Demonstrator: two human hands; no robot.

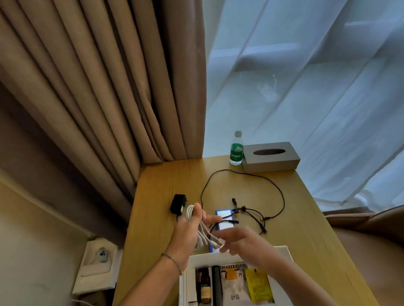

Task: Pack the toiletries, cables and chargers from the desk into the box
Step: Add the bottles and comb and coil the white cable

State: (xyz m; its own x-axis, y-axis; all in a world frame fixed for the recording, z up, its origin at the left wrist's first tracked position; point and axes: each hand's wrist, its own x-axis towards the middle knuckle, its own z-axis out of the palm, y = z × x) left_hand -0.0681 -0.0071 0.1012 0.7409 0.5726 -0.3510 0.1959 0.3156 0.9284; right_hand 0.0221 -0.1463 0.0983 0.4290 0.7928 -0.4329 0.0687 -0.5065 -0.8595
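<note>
This looks like a hotel room or a bedroom. At 11 o'clock hang heavy brown curtains [92, 83], and at 1 o'clock sheer white drapes [309, 63] cover a window. A wooden worktop [301, 208] stands in the corner below them, with a grey tissue box [271, 157] and a green-labelled water bottle [236, 148] at its far edge. A brown leather seat [378, 232] sits at 4 o'clock.

Black cable [258, 194] loops mid-desk [302, 217]; right strip probably free; box [228, 257] blocks near edge.
</note>
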